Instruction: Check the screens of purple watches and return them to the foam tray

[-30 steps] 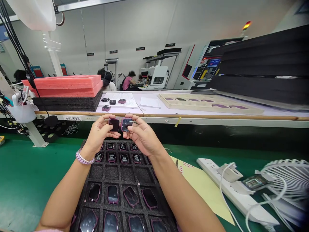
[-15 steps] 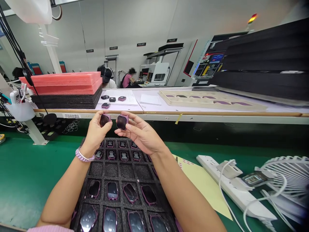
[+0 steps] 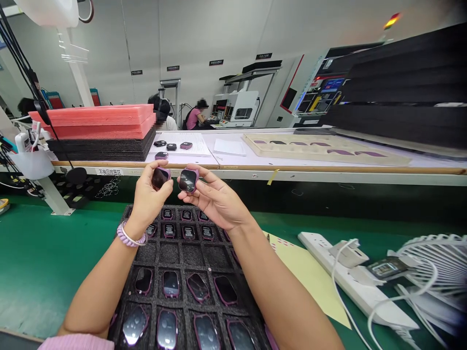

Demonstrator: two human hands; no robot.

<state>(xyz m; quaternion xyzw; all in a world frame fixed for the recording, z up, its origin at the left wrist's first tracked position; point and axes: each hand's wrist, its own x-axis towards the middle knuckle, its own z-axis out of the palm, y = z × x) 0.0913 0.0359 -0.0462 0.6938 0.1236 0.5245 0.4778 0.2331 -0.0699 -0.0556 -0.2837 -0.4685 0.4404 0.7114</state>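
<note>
My left hand (image 3: pixel 149 200) pinches a purple-framed smartwatch body (image 3: pixel 159 178) between thumb and fingers. Close to its right, a second smartwatch body (image 3: pixel 188 181) is held by its edges in my right hand (image 3: pixel 223 201), the dark screen turned toward me and catching light. The two watches are apart. Below them lies a black foam tray (image 3: pixel 193 255) with square compartments. Its far rows hold watches showing white text on their screens, and its near rows hold watches with dark, glossy faces. Several compartments in a middle row hold nothing.
Red foam sheets (image 3: pixel 98 116) are stacked over black ones on the back shelf. Loose watches (image 3: pixel 186 145) lie on paper beside them. A beige tray (image 3: pixel 321 153) sits farther right. A power strip (image 3: pixel 350 277) with cables, a white fan (image 3: pixel 438 262) and yellow paper (image 3: pixel 304 277) are at right.
The watch in my right hand has tilted, so its screen now reflects light. Both hands have shifted slightly right in the picture, each keeping its watch.
</note>
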